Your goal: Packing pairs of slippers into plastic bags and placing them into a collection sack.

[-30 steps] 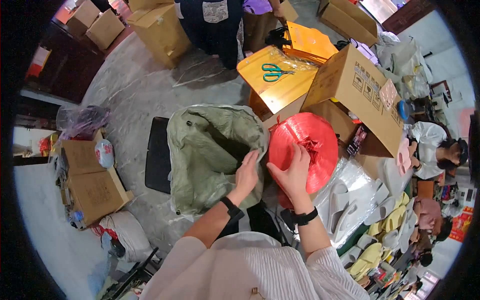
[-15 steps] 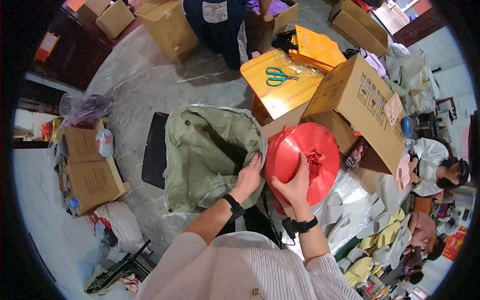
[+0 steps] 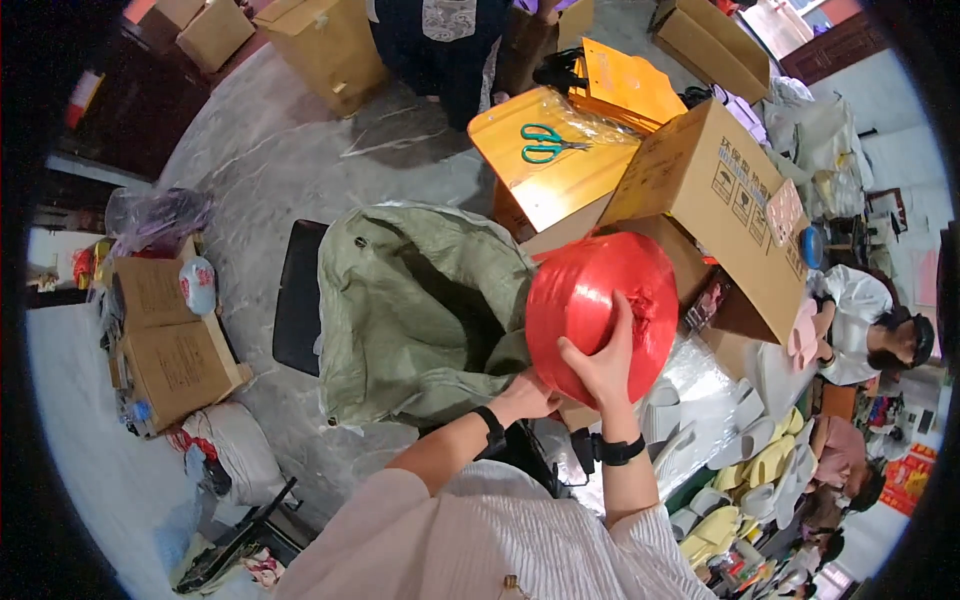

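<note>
1. Red and shiny, the big plastic roll (image 3: 562,305) is in front of the person, just to the right of the green sack (image 3: 365,345). I can't see what is under it.
2. The right hand (image 3: 607,358) grips the roll — thumb on the round side, fingers on the end near the middle hole. Wide fingers are good here, because the roll looks fat and could tip.
3. The left hand (image 3: 528,396) is low down, at the bottom left edge of the roll. Its fingertips are hidden, so I can't tell if they pinch something or only touch.
4. To do this well, let the right hand hold the roll steady, so the left hand can feel about gently. A hard tug could pull the plastic loose or make a tangle.
5. The sack's floppy mouth is right beside the roll. Watch that its edge doesn't get caught.
6. The cardboard box (image 3: 735,205) is close behind the roll — go slowly, so nothing bumps. The scissors (image 3: 543,152) lie on the wooden table (image 3: 545,195), safely away from both hands.
</note>
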A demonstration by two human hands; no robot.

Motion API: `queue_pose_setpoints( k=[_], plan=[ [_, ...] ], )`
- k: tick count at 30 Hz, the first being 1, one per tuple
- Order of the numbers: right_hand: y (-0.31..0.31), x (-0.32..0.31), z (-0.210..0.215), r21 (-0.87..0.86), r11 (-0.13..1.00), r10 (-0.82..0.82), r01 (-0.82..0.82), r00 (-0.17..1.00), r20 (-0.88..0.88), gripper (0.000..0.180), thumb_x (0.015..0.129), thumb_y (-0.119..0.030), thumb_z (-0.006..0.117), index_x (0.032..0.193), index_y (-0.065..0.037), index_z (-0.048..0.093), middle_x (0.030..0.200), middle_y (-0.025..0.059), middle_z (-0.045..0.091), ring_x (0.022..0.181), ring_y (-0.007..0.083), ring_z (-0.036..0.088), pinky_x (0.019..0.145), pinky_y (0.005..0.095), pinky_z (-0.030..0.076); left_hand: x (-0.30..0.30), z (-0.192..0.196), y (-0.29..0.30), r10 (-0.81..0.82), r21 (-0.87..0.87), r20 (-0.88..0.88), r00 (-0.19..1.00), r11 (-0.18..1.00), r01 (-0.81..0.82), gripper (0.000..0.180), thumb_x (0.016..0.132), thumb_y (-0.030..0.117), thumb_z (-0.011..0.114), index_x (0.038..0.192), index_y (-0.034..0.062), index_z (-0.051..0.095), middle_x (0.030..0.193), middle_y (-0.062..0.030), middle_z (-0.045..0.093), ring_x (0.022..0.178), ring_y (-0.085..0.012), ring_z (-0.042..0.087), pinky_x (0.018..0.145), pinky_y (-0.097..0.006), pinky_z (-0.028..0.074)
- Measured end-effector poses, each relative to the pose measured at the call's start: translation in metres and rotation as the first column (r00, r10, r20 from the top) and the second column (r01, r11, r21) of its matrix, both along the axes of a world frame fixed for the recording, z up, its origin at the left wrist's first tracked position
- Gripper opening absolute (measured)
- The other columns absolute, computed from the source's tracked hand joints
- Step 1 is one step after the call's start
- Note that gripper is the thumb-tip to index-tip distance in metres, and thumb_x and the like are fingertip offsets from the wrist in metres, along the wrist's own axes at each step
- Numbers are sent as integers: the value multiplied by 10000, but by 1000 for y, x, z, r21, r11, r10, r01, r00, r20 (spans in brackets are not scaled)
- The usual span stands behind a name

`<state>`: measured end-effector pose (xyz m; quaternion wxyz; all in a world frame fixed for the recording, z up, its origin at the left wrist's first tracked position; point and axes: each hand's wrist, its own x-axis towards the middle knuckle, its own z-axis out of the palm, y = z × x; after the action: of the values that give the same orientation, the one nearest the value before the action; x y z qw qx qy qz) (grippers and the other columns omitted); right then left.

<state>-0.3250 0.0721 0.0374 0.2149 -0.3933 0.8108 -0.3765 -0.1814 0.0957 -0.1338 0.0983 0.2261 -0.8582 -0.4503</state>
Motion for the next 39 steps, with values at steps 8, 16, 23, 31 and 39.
queue_pose_setpoints(
  k=[8,16,23,31,39],
  plan=[
    [-23,25,-15,56,998,6,1,991,-134,1019,579,-313,826,1400,30,329,1281,284,471,1203,432,461,1050,470,380,46,21,7,-359,143,40,933,926,350,827,763,206,656,1439,-58,262,1447,-291,335,1362,-424,327,1133,-451,313],
    [-54,47,-42,66,992,-82,104,956,-281,1045,584,-352,835,1405,10,298,1161,276,501,1065,435,494,950,490,416,47,25,59,-274,341,-146,951,888,308,555,803,246,629,1296,34,489,1275,-236,539,1179,-411,509,1011,-445,423],
    [-52,55,-58,60,989,-104,138,914,-391,1041,595,-401,816,1407,7,308,1076,251,505,986,418,507,882,500,431,64,33,32,-431,200,152,889,894,400,329,789,199,596,1097,88,632,1017,-173,657,919,-378,625,806,-448,518],
    [-53,53,-48,110,981,-122,160,948,-293,1068,575,-384,838,1420,-3,307,1156,274,506,1083,437,496,958,487,420,74,39,-104,464,40,6,886,885,-464,280,885,113,584,1156,47,616,1277,-173,577,1137,-366,563,947,-429,474],
    [-28,46,-33,14,995,-95,100,976,-198,1022,568,-305,844,1394,26,342,1248,265,480,1176,412,470,1037,460,384,41,17,-162,155,-327,157,975,940,-97,542,890,197,580,1404,76,457,1551,-116,318,1447,-368,223,1143,-489,279]
  ],
)
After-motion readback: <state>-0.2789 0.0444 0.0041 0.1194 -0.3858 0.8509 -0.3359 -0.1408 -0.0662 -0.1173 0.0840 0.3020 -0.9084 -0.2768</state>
